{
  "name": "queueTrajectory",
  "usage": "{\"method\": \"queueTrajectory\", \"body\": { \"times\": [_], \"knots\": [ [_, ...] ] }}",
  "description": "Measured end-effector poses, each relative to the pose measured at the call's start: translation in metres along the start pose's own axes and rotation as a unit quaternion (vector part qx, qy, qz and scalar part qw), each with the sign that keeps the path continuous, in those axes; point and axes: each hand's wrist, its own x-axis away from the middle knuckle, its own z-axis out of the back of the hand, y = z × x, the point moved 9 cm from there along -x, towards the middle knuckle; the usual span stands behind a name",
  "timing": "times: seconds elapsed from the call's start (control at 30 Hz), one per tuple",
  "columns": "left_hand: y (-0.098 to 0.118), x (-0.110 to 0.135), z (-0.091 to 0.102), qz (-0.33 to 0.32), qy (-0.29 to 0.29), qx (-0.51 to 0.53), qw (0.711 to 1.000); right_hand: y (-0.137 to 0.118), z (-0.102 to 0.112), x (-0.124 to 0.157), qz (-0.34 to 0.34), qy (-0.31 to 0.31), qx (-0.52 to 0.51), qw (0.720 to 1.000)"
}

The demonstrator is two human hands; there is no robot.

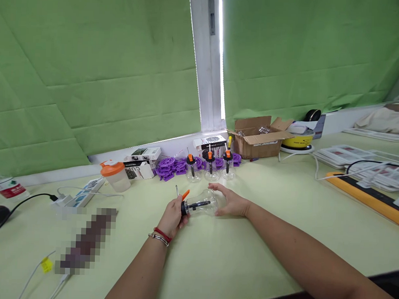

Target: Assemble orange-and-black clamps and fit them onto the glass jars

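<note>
A clear bottle [202, 203] lies on its side between my hands, just above or on the table. It has a black cap, an orange lever, a thin metal rod at the cap end and a black tube inside. My left hand [172, 215] is closed round the black cap end. My right hand [231, 201] curves round the bottle's base, thumb and fingers on either side. Behind stand three similar upright bottles: the left one [192, 171], the middle one [211, 171] and the right one [228, 170], all with black and orange tops.
Purple plastic parts [168, 168] lie behind the bottles, beside small printed boxes [140, 167]. An open cardboard box [261, 145] is at the back. To the left are an orange-lidded cup [116, 177] and a power strip [88, 192]; to the right, a yellow-black bar [368, 201].
</note>
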Motion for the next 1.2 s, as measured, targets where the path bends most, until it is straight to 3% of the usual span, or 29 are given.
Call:
{"method": "queueTrajectory", "body": {
  "times": [0.47,0.77,1.03,1.2],
  "knots": [
    [-0.004,-0.001,0.000,0.010,-0.004,0.000,1.000,0.009,-0.001,-0.004,-0.051,0.010,-0.049,0.997],
    [-0.003,0.000,0.000,0.004,-0.006,-0.016,1.000,0.013,-0.002,-0.011,-0.070,0.034,0.027,0.997],
    [-0.004,-0.002,0.001,0.011,-0.005,-0.025,1.000,0.001,-0.001,0.002,-0.009,-0.019,-0.020,1.000],
    [-0.003,-0.001,0.002,0.012,0.002,-0.019,1.000,0.000,0.001,0.003,-0.011,0.000,-0.003,1.000]
  ]
}}
